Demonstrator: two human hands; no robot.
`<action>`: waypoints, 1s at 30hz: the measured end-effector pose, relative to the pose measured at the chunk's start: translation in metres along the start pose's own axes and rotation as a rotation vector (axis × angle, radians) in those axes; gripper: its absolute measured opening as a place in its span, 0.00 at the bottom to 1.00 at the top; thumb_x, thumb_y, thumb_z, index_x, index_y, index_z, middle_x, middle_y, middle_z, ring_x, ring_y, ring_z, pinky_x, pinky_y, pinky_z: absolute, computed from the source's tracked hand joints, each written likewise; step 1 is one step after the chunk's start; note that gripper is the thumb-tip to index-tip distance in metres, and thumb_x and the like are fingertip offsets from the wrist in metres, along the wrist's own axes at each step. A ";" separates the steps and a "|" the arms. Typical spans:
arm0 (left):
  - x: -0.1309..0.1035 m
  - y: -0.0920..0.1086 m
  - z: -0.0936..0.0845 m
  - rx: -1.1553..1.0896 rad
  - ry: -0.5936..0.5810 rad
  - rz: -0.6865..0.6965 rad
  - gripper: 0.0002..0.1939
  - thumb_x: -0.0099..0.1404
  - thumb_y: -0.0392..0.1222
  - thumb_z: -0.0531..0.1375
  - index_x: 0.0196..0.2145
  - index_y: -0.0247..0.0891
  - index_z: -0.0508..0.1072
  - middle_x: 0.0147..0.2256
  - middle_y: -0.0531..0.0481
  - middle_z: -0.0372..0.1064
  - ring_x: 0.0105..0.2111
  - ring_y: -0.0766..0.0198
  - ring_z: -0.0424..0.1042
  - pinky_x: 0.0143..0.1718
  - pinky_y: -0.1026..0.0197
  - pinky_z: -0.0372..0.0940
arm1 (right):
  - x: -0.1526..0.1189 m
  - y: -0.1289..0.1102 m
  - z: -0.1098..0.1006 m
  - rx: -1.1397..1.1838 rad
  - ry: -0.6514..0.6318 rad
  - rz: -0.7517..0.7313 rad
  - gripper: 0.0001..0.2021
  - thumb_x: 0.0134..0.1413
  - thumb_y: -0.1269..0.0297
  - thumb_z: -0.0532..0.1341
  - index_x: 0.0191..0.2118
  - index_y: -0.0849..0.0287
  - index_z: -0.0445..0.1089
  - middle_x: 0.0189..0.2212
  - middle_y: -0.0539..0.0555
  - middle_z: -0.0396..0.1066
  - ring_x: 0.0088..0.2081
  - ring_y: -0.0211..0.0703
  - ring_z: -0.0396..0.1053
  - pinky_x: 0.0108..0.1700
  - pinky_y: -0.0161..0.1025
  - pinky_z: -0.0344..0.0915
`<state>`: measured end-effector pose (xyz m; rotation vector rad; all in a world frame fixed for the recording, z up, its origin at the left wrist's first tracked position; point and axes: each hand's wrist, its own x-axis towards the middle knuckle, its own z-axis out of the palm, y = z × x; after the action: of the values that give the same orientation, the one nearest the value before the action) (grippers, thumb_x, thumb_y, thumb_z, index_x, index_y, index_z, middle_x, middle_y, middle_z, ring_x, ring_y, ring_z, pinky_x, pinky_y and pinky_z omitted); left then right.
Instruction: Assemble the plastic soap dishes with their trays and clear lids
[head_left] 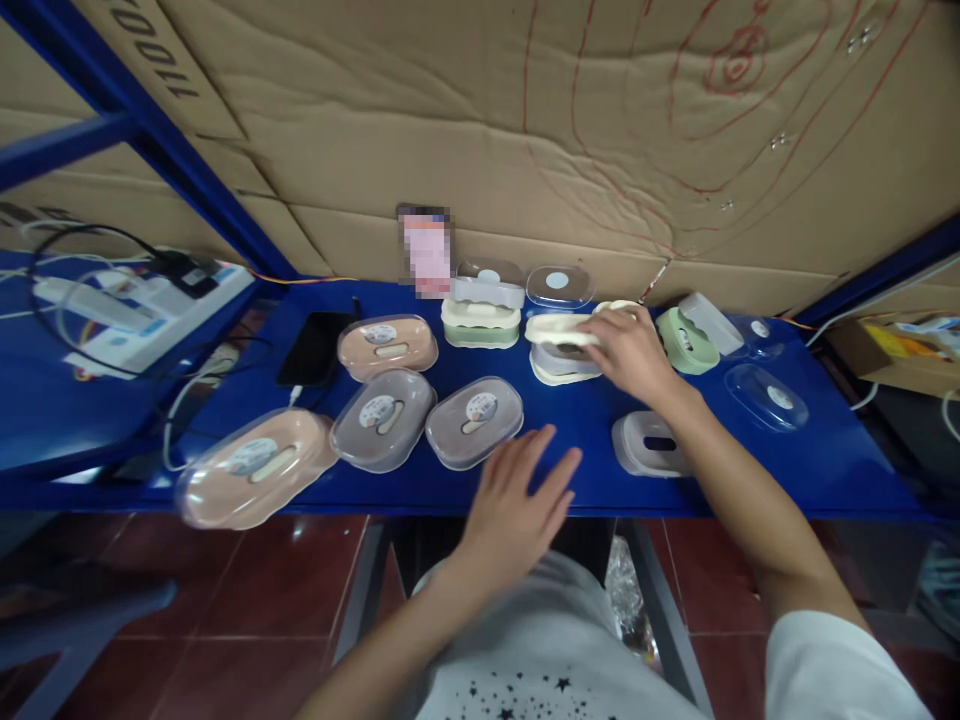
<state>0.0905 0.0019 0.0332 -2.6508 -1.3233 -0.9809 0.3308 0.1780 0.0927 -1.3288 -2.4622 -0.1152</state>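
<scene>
Right hand (pixel 630 352) pinches cream piece (pixel 551 330) above a blue table (pixel 577 470)

Far to the left of the left hand (pixel 521 495), a white power strip (pixel 120 345) lies among cables. Above it, the cardboard (pixel 360 90) carries large sideways black digits (pixel 169 50), apparently "1100", cut off by the edge of view.

Nearer, also left of the left hand, a front pink box (pixel 259 475), a dark phone (pixel 311 348) and a rear pink box (pixel 388 347) sit on the table. Next come two grey boxes (pixel 382 422), the second close to the left fingertips. Each pink and grey box here has a round printed sticker (pixel 253 457), its lettering too small to read. Beyond them stands a phone with a blurred screen (pixel 427 255).

The left hand hangs at the table's front, fingers spread apart; whether it touches the nearest grey box I cannot tell. Ahead of it is a green box (pixel 481 333) topped in cream.

The right hand is clamped on the cream piece, which is at its fingertips, over a box with a pale base (pixel 566 377). Red hand-drawn curves (pixel 574 80) mark the cardboard beyond. To its right are another green box (pixel 691 348) and a stickered clear lid (pixel 754 393), its print unreadable.
</scene>
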 end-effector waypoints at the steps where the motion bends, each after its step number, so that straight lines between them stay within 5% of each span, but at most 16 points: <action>1: -0.010 -0.010 -0.008 0.033 0.060 -0.063 0.24 0.76 0.39 0.63 0.67 0.43 0.69 0.66 0.35 0.68 0.64 0.44 0.70 0.65 0.41 0.65 | -0.023 -0.013 -0.006 0.010 0.032 -0.048 0.17 0.72 0.66 0.58 0.59 0.55 0.78 0.53 0.59 0.80 0.53 0.58 0.75 0.63 0.58 0.57; 6: -0.046 -0.053 -0.024 0.174 0.076 -0.193 0.25 0.74 0.37 0.65 0.65 0.43 0.71 0.65 0.34 0.70 0.65 0.41 0.71 0.70 0.34 0.57 | -0.131 -0.080 -0.005 -0.037 0.108 -0.149 0.26 0.74 0.72 0.57 0.71 0.45 0.68 0.49 0.53 0.82 0.48 0.50 0.77 0.59 0.53 0.63; 10: -0.043 -0.049 -0.018 0.136 0.075 -0.155 0.26 0.75 0.36 0.63 0.68 0.43 0.68 0.70 0.33 0.65 0.70 0.40 0.66 0.72 0.32 0.53 | -0.158 -0.106 0.015 0.035 -0.002 -0.146 0.25 0.75 0.72 0.57 0.72 0.45 0.65 0.51 0.52 0.83 0.51 0.49 0.79 0.61 0.53 0.66; 15: -0.036 -0.025 -0.005 0.008 -0.101 0.059 0.20 0.77 0.39 0.61 0.65 0.44 0.73 0.67 0.38 0.70 0.66 0.45 0.72 0.65 0.42 0.68 | -0.169 -0.077 0.011 0.145 -0.087 -0.096 0.30 0.75 0.52 0.61 0.76 0.47 0.58 0.70 0.57 0.69 0.71 0.54 0.66 0.72 0.61 0.60; 20: -0.044 -0.033 0.003 -0.127 -0.122 0.017 0.17 0.76 0.32 0.59 0.59 0.44 0.76 0.64 0.39 0.73 0.62 0.49 0.75 0.62 0.44 0.73 | -0.207 -0.020 0.002 0.003 0.053 0.229 0.25 0.76 0.53 0.59 0.73 0.47 0.66 0.67 0.59 0.73 0.68 0.61 0.70 0.68 0.64 0.63; 24: -0.041 -0.034 0.008 -0.181 -0.066 0.031 0.17 0.76 0.30 0.60 0.57 0.44 0.76 0.63 0.39 0.72 0.61 0.49 0.75 0.59 0.45 0.76 | -0.200 -0.037 0.008 0.044 0.189 0.312 0.22 0.75 0.54 0.60 0.69 0.48 0.71 0.61 0.59 0.78 0.60 0.60 0.78 0.60 0.60 0.69; 30: -0.028 -0.027 0.010 -0.173 -0.034 0.007 0.26 0.78 0.35 0.60 0.70 0.43 0.66 0.70 0.33 0.62 0.65 0.48 0.72 0.58 0.47 0.77 | -0.143 -0.133 0.024 0.134 0.072 0.060 0.22 0.76 0.60 0.60 0.70 0.52 0.69 0.64 0.58 0.76 0.62 0.57 0.76 0.59 0.58 0.71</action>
<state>0.0632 0.0021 0.0032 -2.8069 -1.2896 -1.1020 0.2872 -0.0053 0.0345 -1.3159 -2.3244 0.0159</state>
